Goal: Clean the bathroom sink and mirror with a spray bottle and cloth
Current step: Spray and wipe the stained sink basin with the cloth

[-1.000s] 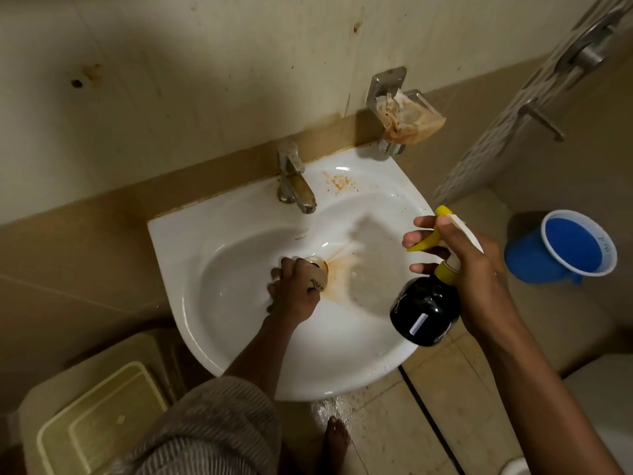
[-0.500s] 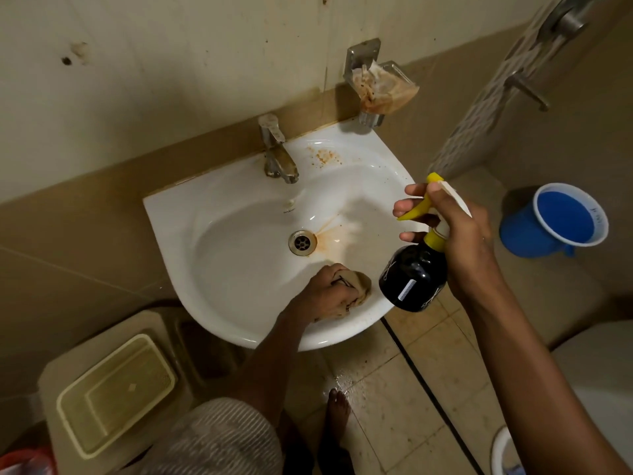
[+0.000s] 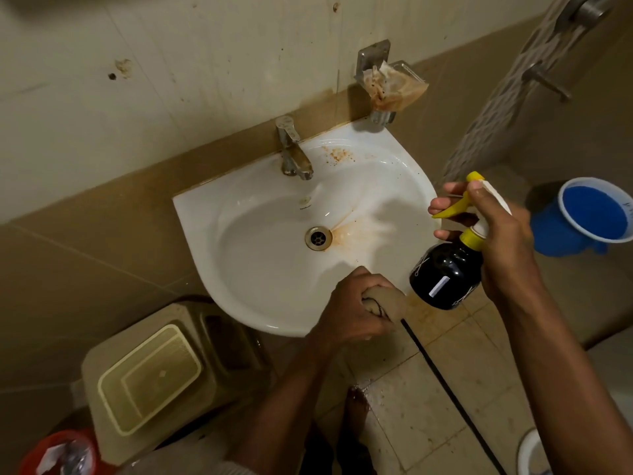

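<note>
So the white wall-hung sink [image 3: 274, 296] is the anchor here. Left hand [image 3: 349, 310] is at the sink's front rim, on its right end, fingers curled tight round a balled-up tan cloth [image 3: 387, 303] pressed against the rim edge. Right hand [image 3: 496, 234] hangs just off the sink's right side, wrapped round the neck of a black spray bottle [image 3: 445, 275] with a yellow collar, fingers on the yellow trigger [image 3: 455, 205], nozzle aimed toward the basin. Rusty orange stain spreads right of the drain [image 3: 318, 237], more specks on the deck right of the chrome tap [image 3: 294, 152]. A soap holder [image 3: 387, 84] with a stained bag sits on the wall above the sink's back right corner. Blue mug [image 3: 589, 214] is on the floor well right of the sink, beige stool [image 3: 154, 375] below its left front.
</note>
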`<state>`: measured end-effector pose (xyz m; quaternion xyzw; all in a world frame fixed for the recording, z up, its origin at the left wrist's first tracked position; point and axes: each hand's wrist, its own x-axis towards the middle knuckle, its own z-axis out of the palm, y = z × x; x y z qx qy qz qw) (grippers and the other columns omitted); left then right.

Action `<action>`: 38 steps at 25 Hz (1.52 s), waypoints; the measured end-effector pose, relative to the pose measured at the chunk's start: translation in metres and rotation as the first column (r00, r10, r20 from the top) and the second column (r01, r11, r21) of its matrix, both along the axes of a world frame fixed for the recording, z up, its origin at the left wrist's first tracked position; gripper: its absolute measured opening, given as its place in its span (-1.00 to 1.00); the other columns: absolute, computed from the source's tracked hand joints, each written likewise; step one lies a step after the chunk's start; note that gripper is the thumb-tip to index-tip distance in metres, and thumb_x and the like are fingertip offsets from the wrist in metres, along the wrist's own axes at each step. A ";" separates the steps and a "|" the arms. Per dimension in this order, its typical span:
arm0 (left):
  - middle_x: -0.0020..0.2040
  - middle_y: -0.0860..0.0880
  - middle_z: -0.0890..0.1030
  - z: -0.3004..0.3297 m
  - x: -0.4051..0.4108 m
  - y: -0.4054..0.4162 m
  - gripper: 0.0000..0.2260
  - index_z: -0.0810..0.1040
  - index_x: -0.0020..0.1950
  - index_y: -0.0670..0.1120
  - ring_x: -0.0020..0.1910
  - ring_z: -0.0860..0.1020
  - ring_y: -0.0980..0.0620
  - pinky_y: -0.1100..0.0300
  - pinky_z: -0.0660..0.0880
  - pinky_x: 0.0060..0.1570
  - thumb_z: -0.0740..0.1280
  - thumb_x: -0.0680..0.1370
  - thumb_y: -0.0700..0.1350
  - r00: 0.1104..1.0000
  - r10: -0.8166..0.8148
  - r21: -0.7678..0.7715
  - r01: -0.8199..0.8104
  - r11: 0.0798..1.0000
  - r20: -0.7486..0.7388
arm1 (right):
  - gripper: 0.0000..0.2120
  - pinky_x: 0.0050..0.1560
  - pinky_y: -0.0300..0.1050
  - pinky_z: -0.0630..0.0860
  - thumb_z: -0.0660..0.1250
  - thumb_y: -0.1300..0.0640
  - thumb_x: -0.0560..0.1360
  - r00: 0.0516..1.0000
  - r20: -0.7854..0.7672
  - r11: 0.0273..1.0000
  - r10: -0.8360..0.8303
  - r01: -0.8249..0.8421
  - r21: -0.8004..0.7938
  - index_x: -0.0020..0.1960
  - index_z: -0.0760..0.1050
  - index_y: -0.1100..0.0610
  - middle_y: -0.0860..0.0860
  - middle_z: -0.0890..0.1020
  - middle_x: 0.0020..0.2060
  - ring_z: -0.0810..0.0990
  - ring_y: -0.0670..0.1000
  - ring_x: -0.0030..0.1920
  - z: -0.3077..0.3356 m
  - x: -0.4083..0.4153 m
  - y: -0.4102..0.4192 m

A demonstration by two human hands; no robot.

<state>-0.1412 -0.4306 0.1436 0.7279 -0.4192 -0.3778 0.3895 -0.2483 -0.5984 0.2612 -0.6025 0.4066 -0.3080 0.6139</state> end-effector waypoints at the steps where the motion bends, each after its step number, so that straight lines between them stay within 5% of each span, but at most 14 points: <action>1: 0.01 0.11 0.47 -0.002 -0.001 0.004 -0.55 0.61 0.10 0.12 -0.01 0.51 0.05 0.12 0.57 -0.13 0.52 0.23 -0.10 0.996 -0.046 -0.017 0.048 0.999 0.077 | -0.68 -0.03 0.00 0.69 0.22 -0.05 0.71 1.000 -0.001 1.000 0.002 -0.002 0.001 0.13 0.68 0.10 0.10 0.78 -0.04 0.76 0.10 0.05 -0.001 0.001 0.001; 3: 0.02 0.12 0.44 -0.001 0.001 0.012 -0.56 0.62 0.11 0.11 0.01 0.47 0.02 0.08 0.56 -0.09 0.53 0.25 -0.07 0.968 -0.154 -0.035 0.164 0.986 0.198 | -0.69 -0.05 -0.03 0.70 0.22 -0.05 0.71 1.000 0.002 1.000 0.009 -0.009 0.000 0.09 0.69 0.07 0.06 0.79 -0.07 0.76 0.09 0.04 0.000 0.003 0.002; 6: 0.01 0.01 0.47 0.008 0.016 0.033 -0.61 0.66 0.10 -0.05 -0.06 0.37 0.17 0.44 0.31 -0.03 0.53 0.28 -0.08 0.913 -0.274 -0.040 0.299 0.953 0.301 | -0.70 -0.09 -0.09 0.72 0.23 -0.05 0.71 1.000 0.023 1.000 0.019 -0.019 0.006 0.06 0.69 0.06 0.03 0.79 -0.10 0.76 0.06 0.01 0.005 0.005 0.001; 10: -0.02 -0.01 0.47 0.014 0.048 0.075 -0.69 0.63 0.02 -0.02 -0.08 0.45 0.03 0.06 0.51 -0.09 0.45 0.29 -0.04 0.818 -0.397 0.089 0.398 0.913 0.416 | -0.69 -0.08 -0.07 0.71 0.23 -0.04 0.71 0.999 0.030 1.000 0.019 -0.019 0.002 0.07 0.69 0.10 0.06 0.78 -0.09 0.76 0.06 0.01 0.009 0.011 -0.002; 14: -0.05 0.08 0.45 0.028 0.099 0.121 -0.68 0.62 0.03 0.13 -0.10 0.46 0.05 0.18 0.45 -0.07 0.49 0.29 -0.02 0.804 -0.432 0.192 0.387 0.902 0.408 | -0.63 -0.07 -0.05 0.69 0.23 -0.04 0.71 0.999 0.030 0.999 0.045 -0.045 0.001 0.20 0.67 0.20 0.09 0.77 -0.06 0.76 0.04 0.00 0.009 0.018 -0.003; 17: -0.09 0.04 0.50 0.038 0.135 0.146 -0.73 0.60 -0.05 0.07 -0.14 0.48 0.06 0.10 0.50 -0.06 0.49 0.28 -0.02 0.775 -0.436 0.226 0.373 0.900 0.458 | -0.61 -0.07 -0.04 0.68 0.22 -0.03 0.72 0.998 0.021 0.998 0.065 -0.065 0.005 0.24 0.65 0.24 0.08 0.77 -0.05 0.76 0.04 0.02 0.007 0.021 -0.002; 20: -0.04 -0.03 0.56 0.053 0.166 0.149 -0.75 0.63 -0.08 -0.01 -0.07 0.56 -0.06 -0.03 0.54 -0.06 0.55 0.29 -0.13 0.783 -0.409 0.441 0.194 0.876 0.468 | -0.66 -0.08 -0.04 0.68 0.23 -0.02 0.72 0.997 0.020 0.996 0.080 -0.081 0.030 0.18 0.67 0.18 0.05 0.78 -0.09 0.76 0.06 0.02 0.006 0.024 0.002; 22: -0.05 -0.08 0.56 0.064 0.178 0.139 -0.72 0.65 -0.07 -0.10 -0.08 0.58 -0.10 0.07 0.53 -0.15 0.57 0.26 -0.21 0.808 -0.297 0.434 0.057 0.899 0.509 | -0.69 -0.09 -0.06 0.68 0.23 -0.01 0.72 0.996 0.012 0.995 0.093 -0.093 0.041 0.15 0.68 0.13 0.05 0.78 -0.10 0.76 0.06 0.01 0.005 0.026 0.005; 25: -0.13 -0.02 0.49 0.061 0.167 0.097 -0.66 0.63 -0.07 -0.13 -0.21 0.48 0.11 0.27 0.41 -0.25 0.61 0.22 -0.28 0.857 0.135 0.188 -0.259 0.947 0.497 | -0.70 -0.10 -0.07 0.69 0.24 -0.02 0.72 0.996 0.003 0.995 0.094 -0.094 0.045 0.14 0.69 0.11 0.05 0.79 -0.10 0.76 0.05 0.00 0.000 0.028 0.007; 29: -0.04 -0.09 0.58 -0.013 0.149 0.040 -0.59 0.61 -0.05 0.04 -0.08 0.60 -0.11 0.06 0.61 -0.14 0.57 0.16 0.05 0.833 0.458 0.153 -0.519 0.841 0.309 | -0.69 -0.12 -0.10 0.69 0.23 -0.02 0.72 0.997 -0.015 0.995 0.082 -0.081 0.063 0.15 0.68 0.13 0.05 0.78 -0.10 0.76 0.04 -0.01 -0.006 0.024 0.006; 31: 0.04 -0.12 0.57 -0.059 0.140 0.022 -0.58 0.56 0.00 0.10 0.02 0.61 -0.22 -0.08 0.63 -0.01 0.46 0.17 0.13 0.803 0.539 0.238 -0.592 0.770 0.253 | -0.68 -0.13 -0.10 0.70 0.23 -0.02 0.71 0.997 -0.018 0.995 0.073 -0.072 0.071 0.15 0.68 0.15 0.06 0.78 -0.11 0.76 0.03 -0.03 -0.010 0.020 0.004; 33: 0.15 -0.18 0.48 -0.076 0.115 0.003 -0.57 0.54 0.15 -0.03 0.15 0.49 -0.25 -0.07 0.41 0.24 0.49 0.32 0.03 0.794 0.526 0.280 -0.602 0.747 0.304 | -0.69 -0.13 -0.09 0.70 0.23 0.00 0.71 0.997 -0.038 0.995 0.069 -0.067 0.073 0.13 0.69 0.14 0.08 0.78 -0.11 0.75 0.03 -0.05 -0.018 0.017 0.001; 35: 0.22 -0.23 0.40 -0.083 0.097 -0.020 -0.59 0.51 0.22 -0.13 0.24 0.38 -0.25 0.00 0.24 0.27 0.47 0.41 -0.07 0.799 0.491 0.289 -0.589 0.754 0.347 | -0.70 -0.15 -0.11 0.70 0.24 0.03 0.71 0.995 -0.066 0.993 0.080 -0.074 0.090 0.13 0.69 0.17 0.09 0.76 -0.13 0.74 0.02 -0.06 -0.027 0.019 0.001; 38: 0.30 -0.19 0.30 -0.086 0.088 -0.056 -0.52 0.46 0.31 -0.08 0.31 0.30 -0.20 0.01 0.27 0.35 0.44 0.41 -0.08 0.844 0.503 0.303 -0.536 0.788 0.185 | -0.70 -0.14 -0.08 0.69 0.25 0.05 0.72 0.987 -0.113 0.987 0.113 -0.098 0.127 0.15 0.68 0.21 0.09 0.75 -0.14 0.73 0.03 -0.05 -0.042 0.025 -0.001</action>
